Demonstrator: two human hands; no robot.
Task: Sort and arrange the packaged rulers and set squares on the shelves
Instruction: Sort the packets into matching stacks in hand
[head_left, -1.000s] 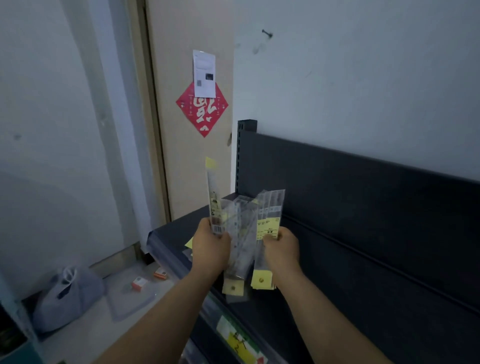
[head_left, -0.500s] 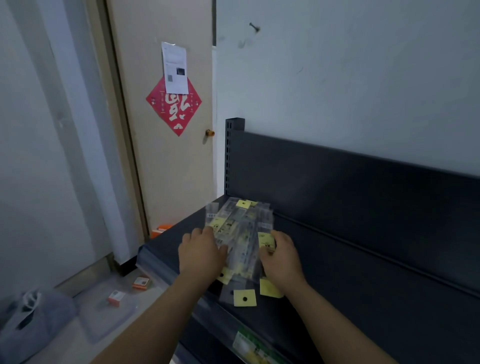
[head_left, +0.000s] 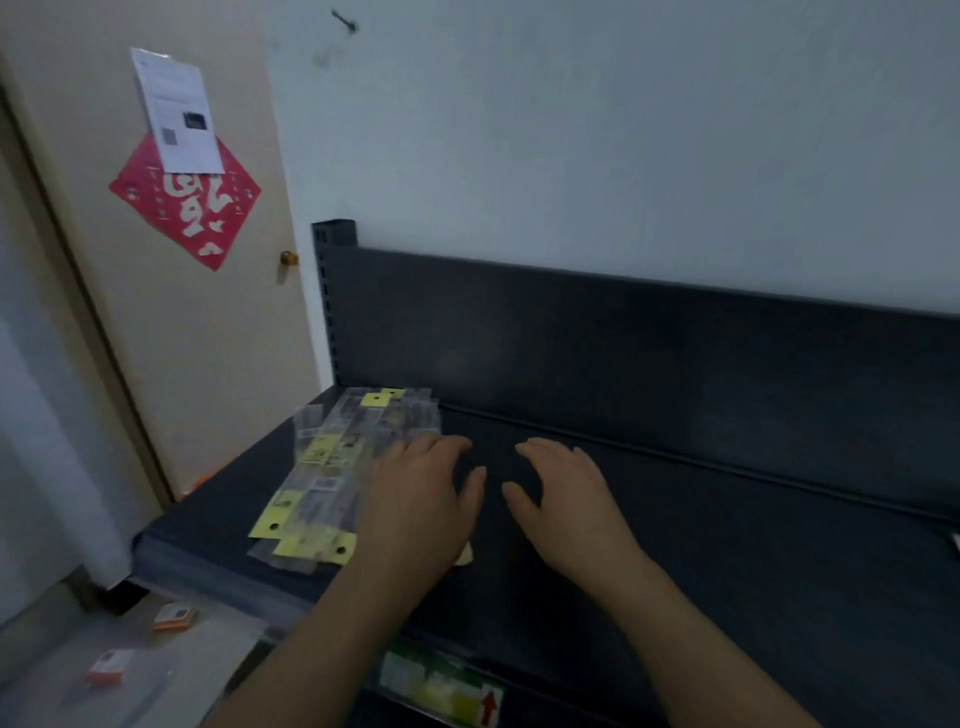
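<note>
Open room on the dark shelf (head_left: 727, 545) from 1 to 4 o'clock, closed behind by the back panel (head_left: 623, 353). At 10 o'clock, packaged rulers (head_left: 332, 467) piled flat near the shelf's left end (yellow header cards mostly toward the front edge). Resting on their right side, left hand (head_left: 421, 514), open and flat; just beside, right hand (head_left: 566, 504), open over bare shelf. Orange boxes (head_left: 174, 618) on the floor at 8 o'clock.

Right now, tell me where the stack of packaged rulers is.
In the head view the packaged rulers lie flat at the left end of the dark shelf, just left of the left hand, which overlaps their right edge.
</note>
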